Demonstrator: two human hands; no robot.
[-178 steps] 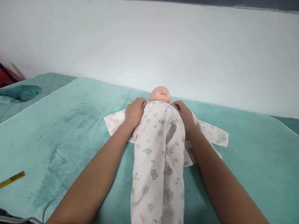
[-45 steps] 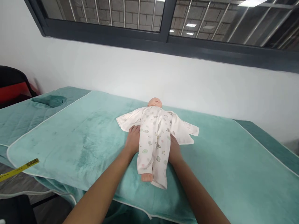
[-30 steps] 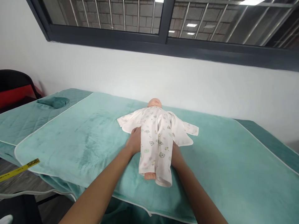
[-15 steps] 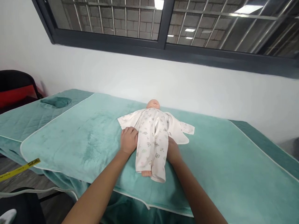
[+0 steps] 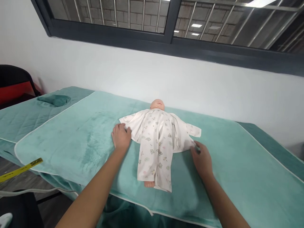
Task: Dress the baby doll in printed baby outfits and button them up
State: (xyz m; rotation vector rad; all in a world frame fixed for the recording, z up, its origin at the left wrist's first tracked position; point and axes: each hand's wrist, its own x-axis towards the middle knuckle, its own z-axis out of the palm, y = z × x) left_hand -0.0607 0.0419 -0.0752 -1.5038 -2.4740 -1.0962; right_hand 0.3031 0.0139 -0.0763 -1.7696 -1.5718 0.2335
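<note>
A baby doll (image 5: 157,104) lies on its back, its head toward the wall and one bare foot showing at the near end. White printed baby pants (image 5: 154,158) cover its front and legs. Beneath them spreads a white baby shirt (image 5: 182,137), sleeves out to both sides. My right hand (image 5: 201,158) pinches the shirt's lower right corner between thumb and fingers, drawing the panel outward. At the left sleeve and side edge, my left hand (image 5: 121,136) has its fingers curled with the thumb against the cloth. The doll's arms are hidden.
A green padded bed (image 5: 71,136) with a face hole (image 5: 54,100) at its left end stands against the white wall. Above is a barred window (image 5: 168,22). A black and red chair (image 5: 16,88) and yellow strip (image 5: 21,170) are at left.
My right hand has moved right from beside the pants, pulling the shirt's corner outward. My left hand has shifted left and slightly away from me, off the pants' edge to the shirt's left side.
</note>
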